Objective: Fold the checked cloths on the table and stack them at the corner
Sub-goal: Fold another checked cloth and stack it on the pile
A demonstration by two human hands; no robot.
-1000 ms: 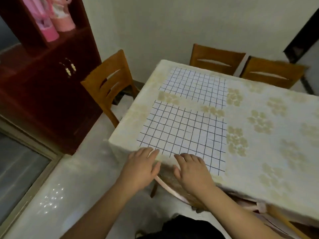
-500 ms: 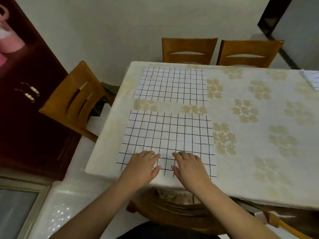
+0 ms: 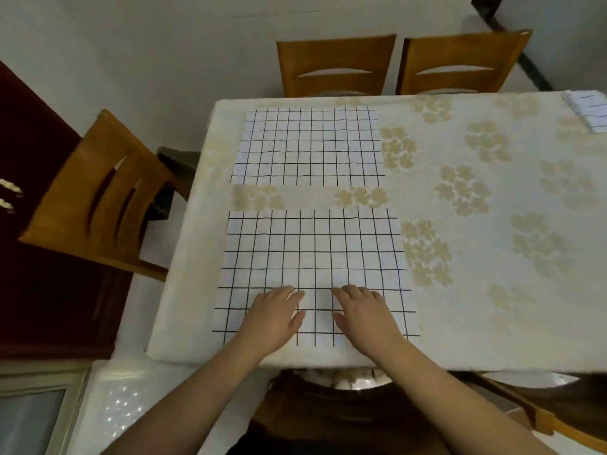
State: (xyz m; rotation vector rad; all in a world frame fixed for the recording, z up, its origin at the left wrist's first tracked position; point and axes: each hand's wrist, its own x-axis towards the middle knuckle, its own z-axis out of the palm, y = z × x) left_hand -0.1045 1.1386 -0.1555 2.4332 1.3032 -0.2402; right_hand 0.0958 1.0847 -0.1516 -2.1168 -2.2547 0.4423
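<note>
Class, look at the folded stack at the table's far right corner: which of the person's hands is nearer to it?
Right. The right hand lies on the near checked cloth, on the folded stack's side; the left hand lies beside it, farther off.

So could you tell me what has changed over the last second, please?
Both hands have slid forward from the table's near edge onto the near cloth; the left hand and right hand now lie flat on it, side by side. Nothing was taken hold of or let go. Both cloths stayed spread flat, the far cloth untouched. The view swung right, bringing a folded stack into sight.
</note>
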